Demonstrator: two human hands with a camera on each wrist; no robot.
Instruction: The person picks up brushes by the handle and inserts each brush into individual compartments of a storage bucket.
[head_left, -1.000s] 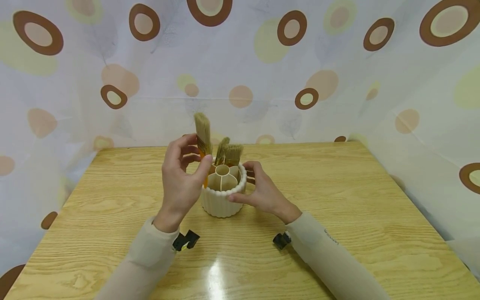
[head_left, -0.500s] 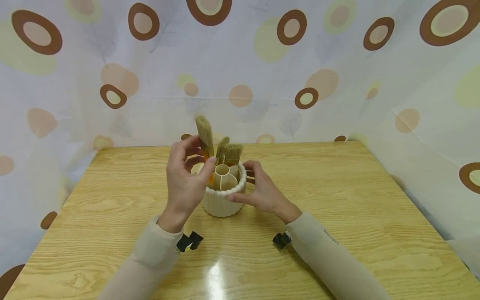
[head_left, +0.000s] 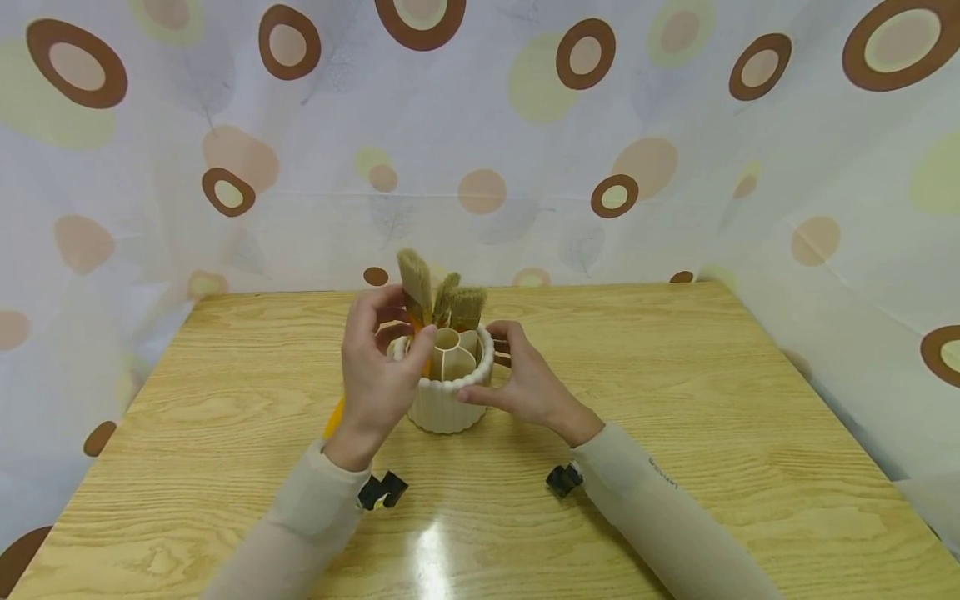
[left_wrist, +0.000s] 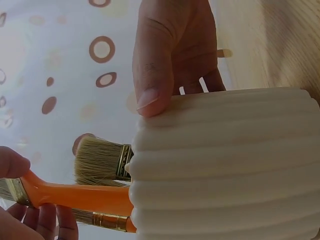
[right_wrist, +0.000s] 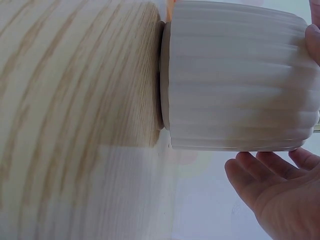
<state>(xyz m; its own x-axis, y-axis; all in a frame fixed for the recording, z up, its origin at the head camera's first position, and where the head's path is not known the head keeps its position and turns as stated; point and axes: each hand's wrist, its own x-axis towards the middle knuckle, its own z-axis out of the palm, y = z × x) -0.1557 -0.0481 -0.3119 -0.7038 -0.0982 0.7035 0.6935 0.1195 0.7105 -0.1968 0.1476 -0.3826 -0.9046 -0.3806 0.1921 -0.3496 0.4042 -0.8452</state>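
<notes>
My left hand (head_left: 378,367) pinches a paintbrush (head_left: 415,279) near its metal band, bristles up. In the left wrist view its orange handle (left_wrist: 90,196) reaches down into the mouth of a cream ribbed brush holder (head_left: 446,408); the handle's lower end is hidden inside. My right hand (head_left: 536,383) grips the holder's right side, thumb at the front near the beaded rim, fingers round the far side. Two more paintbrushes stand bristles up at the back of the holder, a narrow paintbrush (head_left: 446,300) and a wide paintbrush (head_left: 468,307).
The holder has petal-like compartments round a central tube (head_left: 447,338). An orange handle (head_left: 333,417) lies on the wooden table (head_left: 675,400), partly hidden behind my left wrist. A patterned sheet (head_left: 480,125) hangs behind and at the sides.
My left hand has moved right and down, lowering the paintbrush into the left part of the holder. The orange handle on the table has come into sight. My right hand stays put.
</notes>
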